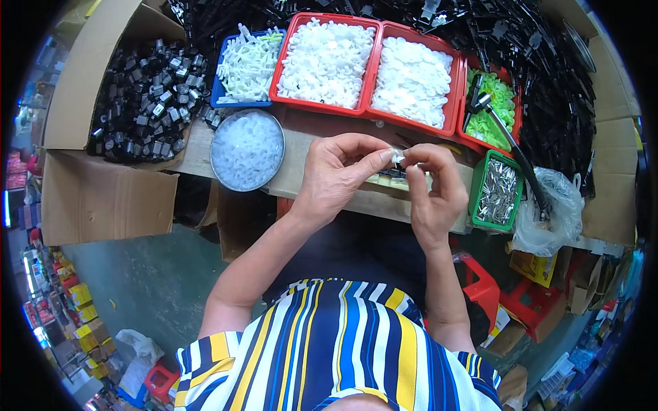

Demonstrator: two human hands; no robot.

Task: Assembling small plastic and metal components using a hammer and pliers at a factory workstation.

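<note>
Both of my hands are raised close together over the front edge of the workbench. My left hand point(336, 171) pinches a small white plastic part point(397, 157) between thumb and forefinger. Just right of it, my right hand point(440, 195) has its thumb and forefinger drawn together by the same part. A tiny pale bit shows at those fingertips, too small to name. Below and behind the fingers, a cream-coloured block point(391, 181) with dark pieces on it lies on the bench, partly hidden by my hands.
Red trays point(367, 103) of white parts stand behind my hands. A blue basket point(219, 92) and a round metal bowl point(214, 152) are left; a green basket point(474, 198) of metal pieces is right. Cartons point(103, 198) hold dark parts. A black hose point(528, 168) hangs by a plastic bag point(548, 229).
</note>
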